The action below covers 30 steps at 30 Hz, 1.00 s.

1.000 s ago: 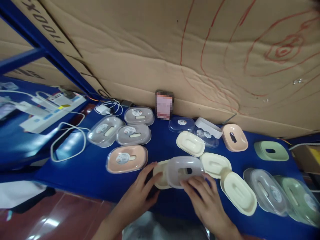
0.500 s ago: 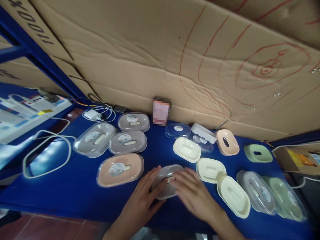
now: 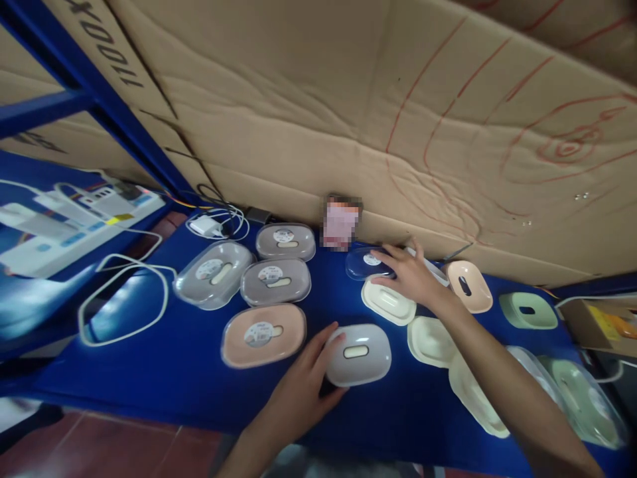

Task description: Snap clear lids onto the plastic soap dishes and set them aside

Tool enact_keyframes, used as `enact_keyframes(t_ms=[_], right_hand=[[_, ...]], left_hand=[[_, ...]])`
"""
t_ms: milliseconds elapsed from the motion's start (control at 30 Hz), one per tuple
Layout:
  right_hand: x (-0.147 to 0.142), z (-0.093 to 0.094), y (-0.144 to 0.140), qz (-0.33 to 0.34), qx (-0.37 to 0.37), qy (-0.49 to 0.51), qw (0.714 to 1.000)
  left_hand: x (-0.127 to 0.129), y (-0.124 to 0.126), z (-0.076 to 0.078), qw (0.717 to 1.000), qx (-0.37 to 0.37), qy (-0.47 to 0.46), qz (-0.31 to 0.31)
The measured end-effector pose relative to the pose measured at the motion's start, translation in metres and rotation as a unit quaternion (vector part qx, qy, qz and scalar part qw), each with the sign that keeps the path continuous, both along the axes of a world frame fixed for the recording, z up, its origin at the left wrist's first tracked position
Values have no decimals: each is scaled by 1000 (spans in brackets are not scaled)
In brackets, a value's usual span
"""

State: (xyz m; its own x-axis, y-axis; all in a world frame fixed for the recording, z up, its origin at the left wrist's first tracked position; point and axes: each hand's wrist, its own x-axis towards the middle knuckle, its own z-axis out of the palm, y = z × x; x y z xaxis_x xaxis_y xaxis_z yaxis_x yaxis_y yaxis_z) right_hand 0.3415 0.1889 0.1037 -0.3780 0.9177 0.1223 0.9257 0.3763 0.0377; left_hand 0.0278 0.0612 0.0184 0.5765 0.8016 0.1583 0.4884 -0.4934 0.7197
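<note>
My left hand holds the left end of a grey oval plastic box, fingers along its far side and thumb at the near side. A cream piece shows through the slot in the box's top. My right hand reaches to the back with fingers spread. Its fingertips are at the right edge of a clear oval cover with a round label; whether they grip it I cannot tell. Below that hand lies a cream oval tray. A pale box shell is partly hidden behind the hand.
Several covered grey boxes and a covered peach box sit on the left of the blue table. On the right are a peach shell, a green shell and more cream trays. Cardboard stands behind.
My right hand has left the grey box and moved back and right to the clear cover. My left hand stays at the grey box. The view has shifted slightly.
</note>
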Motion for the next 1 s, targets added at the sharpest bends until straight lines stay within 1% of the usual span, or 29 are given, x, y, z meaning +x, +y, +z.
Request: enact_keyframes(t_ms=[67, 133, 167, 233, 300, 333, 400, 467, 533, 700, 800, 867, 933, 1000], right_hand=[[-1, 11, -20, 8, 16, -2, 1000], [-5, 17, -52, 14, 35, 8, 999], [-9, 16, -71, 16, 41, 19, 999], [-20, 6, -113, 20, 30, 74, 997], [-32, -13, -150, -1, 17, 119, 993], [-37, -24, -164, 3, 11, 135, 991], [-46, -44, -182, 17, 7, 151, 988], [-51, -57, -187, 34, 11, 154, 987], [-51, -63, -186, 44, 15, 149, 988], [-48, -64, -184, 59, 15, 134, 989], [-48, -68, -188, 54, 20, 141, 988], [-48, -71, -189, 53, 25, 144, 988], [-49, -74, -190, 50, 30, 143, 988], [-49, -76, -190, 43, 32, 145, 988]], left_hand=[[0, 0, -1, 1000, -11, -7, 10], [-1, 0, -4, 1000, -15, -21, 18], [-2, 0, -5, 999, -18, -27, 22], [-2, 0, -7, 999, -30, -32, 32], [-2, 0, -8, 998, -47, -24, 37], [-2, 0, -8, 998, -54, -18, 37], [-2, 0, -6, 998, -58, -8, 35], [-3, 0, -6, 998, -47, -12, 34], [-3, 1, -6, 999, -36, -17, 30], [-3, 2, -7, 999, -34, -9, 10], [-2, -2, -2, 1000, -24, 10, 7], [-3, -7, 5, 999, 24, 26, 1], [-9, -11, 16, 993, 111, 45, 5], [-22, -11, 26, 974, 204, 89, 48]])
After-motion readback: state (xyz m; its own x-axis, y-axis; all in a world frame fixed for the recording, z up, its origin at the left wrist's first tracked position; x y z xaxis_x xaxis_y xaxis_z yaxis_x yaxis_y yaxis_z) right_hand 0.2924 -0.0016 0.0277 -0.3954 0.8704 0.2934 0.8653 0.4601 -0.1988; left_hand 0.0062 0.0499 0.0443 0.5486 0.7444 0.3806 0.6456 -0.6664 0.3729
